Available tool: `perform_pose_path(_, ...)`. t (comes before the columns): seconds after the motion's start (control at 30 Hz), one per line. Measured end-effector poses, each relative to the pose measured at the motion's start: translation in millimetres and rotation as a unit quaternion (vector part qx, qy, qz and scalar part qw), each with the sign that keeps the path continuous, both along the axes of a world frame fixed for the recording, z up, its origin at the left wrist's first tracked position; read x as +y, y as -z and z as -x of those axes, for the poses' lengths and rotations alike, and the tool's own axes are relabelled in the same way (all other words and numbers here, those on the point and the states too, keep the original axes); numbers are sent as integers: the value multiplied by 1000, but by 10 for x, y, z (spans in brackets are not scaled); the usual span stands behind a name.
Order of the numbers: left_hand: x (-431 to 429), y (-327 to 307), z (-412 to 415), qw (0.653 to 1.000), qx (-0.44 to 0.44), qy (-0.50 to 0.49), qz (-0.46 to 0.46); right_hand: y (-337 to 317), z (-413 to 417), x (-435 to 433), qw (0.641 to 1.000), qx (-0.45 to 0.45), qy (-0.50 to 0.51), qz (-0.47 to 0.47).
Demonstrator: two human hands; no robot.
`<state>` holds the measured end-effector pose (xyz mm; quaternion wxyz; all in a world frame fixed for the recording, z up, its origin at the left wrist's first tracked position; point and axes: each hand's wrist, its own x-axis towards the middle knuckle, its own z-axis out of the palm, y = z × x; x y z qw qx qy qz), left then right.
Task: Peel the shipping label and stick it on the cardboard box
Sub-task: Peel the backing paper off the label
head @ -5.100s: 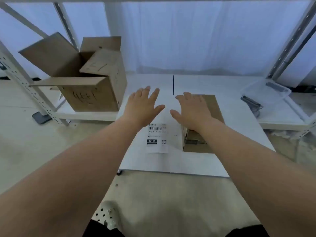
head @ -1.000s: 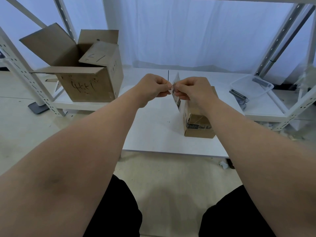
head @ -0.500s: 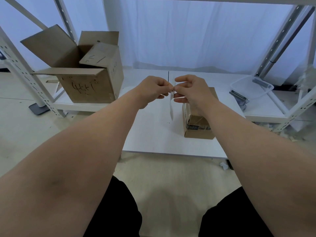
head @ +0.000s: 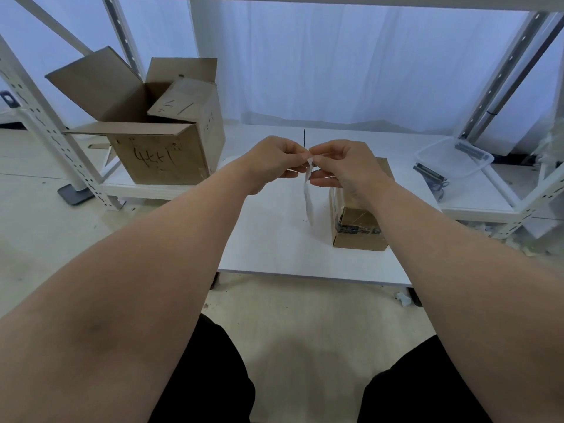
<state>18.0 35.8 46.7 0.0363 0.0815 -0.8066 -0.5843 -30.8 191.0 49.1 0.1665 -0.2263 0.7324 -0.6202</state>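
The white shipping label [head: 309,196] hangs edge-on above the white table [head: 274,239], so its print does not show. My left hand [head: 274,163] and my right hand [head: 341,166] both pinch its top edge, fingertips nearly touching. A small taped cardboard box [head: 357,230] lies on the table just right of the hanging label, partly hidden under my right wrist.
A large open cardboard box [head: 158,129] with handwriting stands on the low shelf at the left. At the right shelf sits a clear plastic tray [head: 454,157] beside a dark tool [head: 430,177]. White perforated rack posts [head: 45,123] flank both sides.
The label left the table and came up into both hands. Over the last second it turned from angled to hanging straight down, edge-on, with my fingertips working at its top.
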Motion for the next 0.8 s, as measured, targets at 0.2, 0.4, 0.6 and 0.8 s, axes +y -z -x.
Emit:
perform_pose_path(0.2,-11,-5,-15,999,5,-2,-35,31,19,-10,1000,-4,11,-2)
perform_pose_path(0.4,0,-20,-23,1000,3,12,-18,24,17,10,1000,12,12,-17)
perform_pose_path(0.6,17,-30,-17,998,37,-17,-38,7,4,-17,1000,-10,27,2)
perform_pose_path(0.8,41,-44,-2,998,51,-25,-18,-5,14,-18,996,-54,53,44)
